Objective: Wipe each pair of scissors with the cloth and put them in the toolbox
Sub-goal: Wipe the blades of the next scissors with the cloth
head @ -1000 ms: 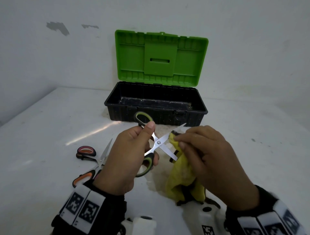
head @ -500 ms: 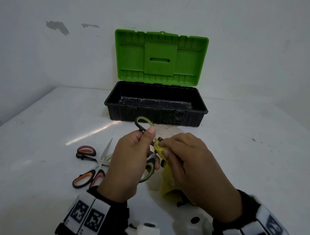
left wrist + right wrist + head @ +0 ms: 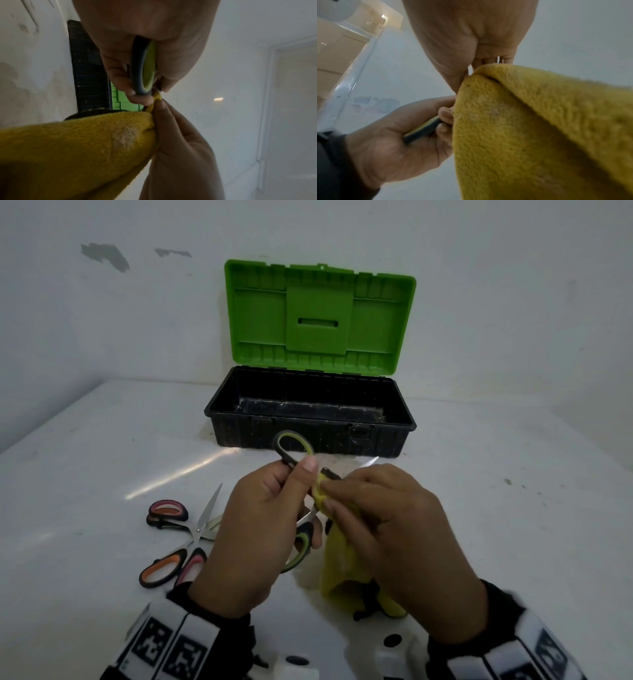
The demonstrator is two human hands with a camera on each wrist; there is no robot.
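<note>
- Head view, far left of the white table (image 3: pixel 85 474): two pairs of scissors are seen lying crossed, the orange-handled scissors (image 3: pixel 161 571) and the pink-handled scissors (image 3: pixel 168 510), their blades overlapping beside the left wrist.
- Next to them, the left hand (image 3: pixel 260 529) is curled round the green-handled scissors (image 3: pixel 294 445); one handle loop is raised above the thumb, the other is tucked under the fingers.
- From the left wrist view, that lower loop (image 3: pixel 145 67) is shown clamped between palm and fingertips.
- At the centre, the yellow cloth (image 3: pixel 342 559) is pinched by the right hand (image 3: pixel 390 529) around the blades, close to the pivot; only a blade tip is seen past the knuckles.
- From the right wrist view, the cloth (image 3: pixel 530 128) is seen folded over the thumb, touching the fingers of the left hand (image 3: pixel 393 142).
- Behind both hands, the toolbox (image 3: pixel 239 433) is stood open on the table, its green lid (image 3: pixel 318 316) raised toward the wall; no scissors are seen in its black tray.
</note>
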